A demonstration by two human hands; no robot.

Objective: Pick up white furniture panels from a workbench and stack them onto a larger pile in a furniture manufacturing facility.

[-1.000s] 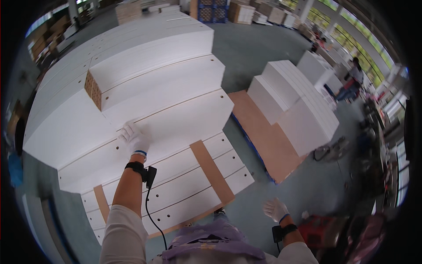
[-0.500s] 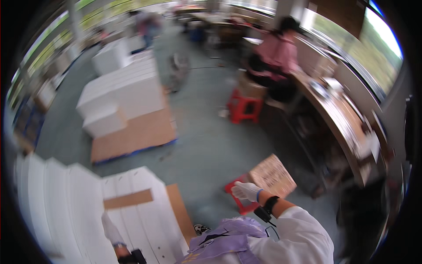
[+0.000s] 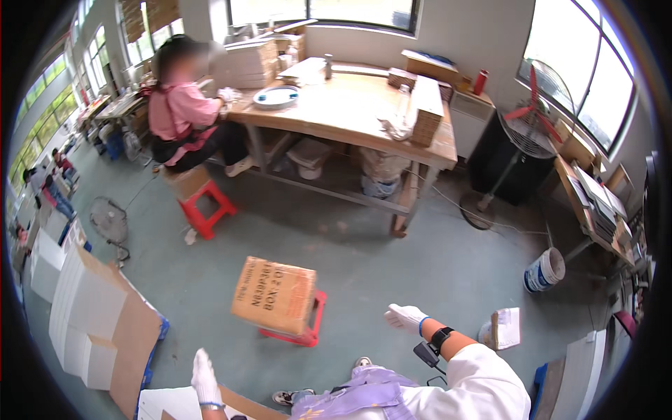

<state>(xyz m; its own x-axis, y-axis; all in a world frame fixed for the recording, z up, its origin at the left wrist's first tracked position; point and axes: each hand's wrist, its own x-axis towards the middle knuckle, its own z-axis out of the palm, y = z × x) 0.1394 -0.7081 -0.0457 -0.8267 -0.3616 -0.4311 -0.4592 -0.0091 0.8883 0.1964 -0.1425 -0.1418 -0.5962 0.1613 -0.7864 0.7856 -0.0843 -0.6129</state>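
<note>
My right hand [image 3: 406, 317], in a white knit glove with a blue cuff, hangs in the air over the floor, its fingers loosely stretched and nothing in them. A black device [image 3: 425, 353] is strapped at that wrist. Lower left, my left hand [image 3: 205, 378] wears a similar glove; its fingers point away from me and hold nothing. Below it lie white panels [image 3: 171, 404] with a brown cardboard strip. Ahead, between my hands and touched by neither, a brown carton [image 3: 274, 295] sits on a low red stool [image 3: 317, 318].
Beyond the carton stands a long wooden workbench [image 3: 329, 115], where a person in pink [image 3: 185, 108] sits on a carton-topped red stool [image 3: 208, 208]. White blocks [image 3: 87, 308] are stacked on cardboard at left. A fan [image 3: 521, 133], a bucket [image 3: 544, 269] and a small container [image 3: 500, 329] stand at right.
My view has swung right, so the carton and workbench now appear further left. The white panels have mostly left the picture. Both hands stay without anything in them.
</note>
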